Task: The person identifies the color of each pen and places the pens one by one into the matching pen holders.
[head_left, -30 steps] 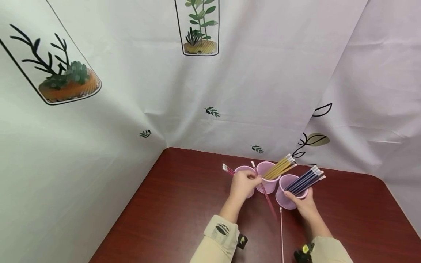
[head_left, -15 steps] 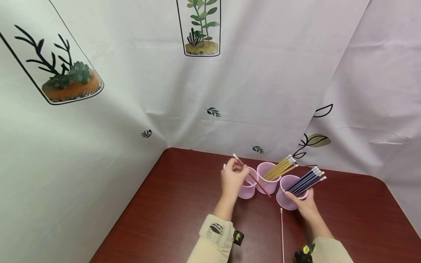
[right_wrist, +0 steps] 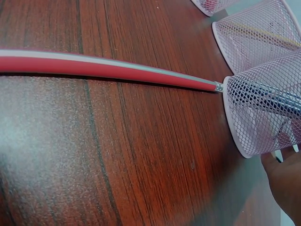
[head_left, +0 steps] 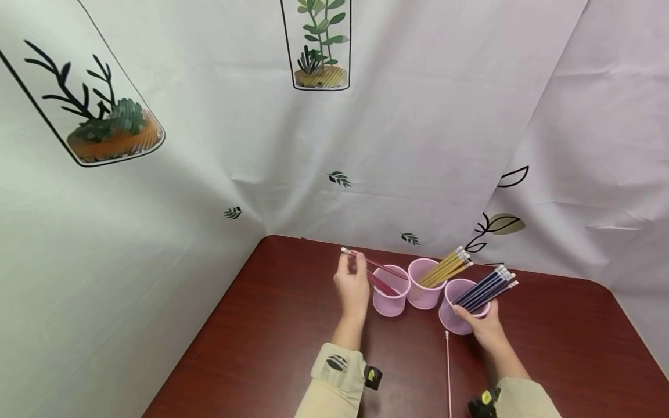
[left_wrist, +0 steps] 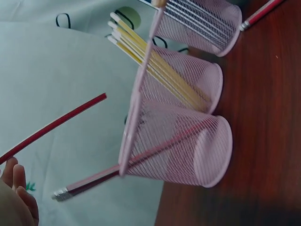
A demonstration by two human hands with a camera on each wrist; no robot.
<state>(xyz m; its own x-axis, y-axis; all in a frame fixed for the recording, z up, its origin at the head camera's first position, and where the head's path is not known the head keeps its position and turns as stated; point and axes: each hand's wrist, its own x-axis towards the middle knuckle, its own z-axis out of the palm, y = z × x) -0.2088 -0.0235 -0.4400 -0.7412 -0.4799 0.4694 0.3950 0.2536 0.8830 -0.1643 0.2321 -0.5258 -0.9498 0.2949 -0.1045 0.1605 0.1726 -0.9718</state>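
My left hand [head_left: 351, 290] pinches a red pencil [head_left: 377, 265] near its white eraser end. The pencil slants over the left pink mesh pencil cup [head_left: 389, 306], its other end above the rim; in the left wrist view that end is apart from the cup. Inside the left cup lean other red pencils [head_left: 382, 284]. My right hand [head_left: 487, 330] holds the right pink mesh cup [head_left: 452, 317] by its side, thumb at the rim. Dark blue pencils [head_left: 482, 289] fill that cup, erasers up.
Between those two stands a third pink mesh cup [head_left: 423, 298] with yellow pencils [head_left: 441, 270]. One loose red pencil [right_wrist: 117, 69] lies on the brown table [head_left: 251, 342], its eraser end close to the right cup. A white printed cloth [head_left: 407, 145] hangs behind.
My left hand has moved left with the red pencil, from in front of the middle cup to the left cup's far-left side. The right hand stays on its cup.
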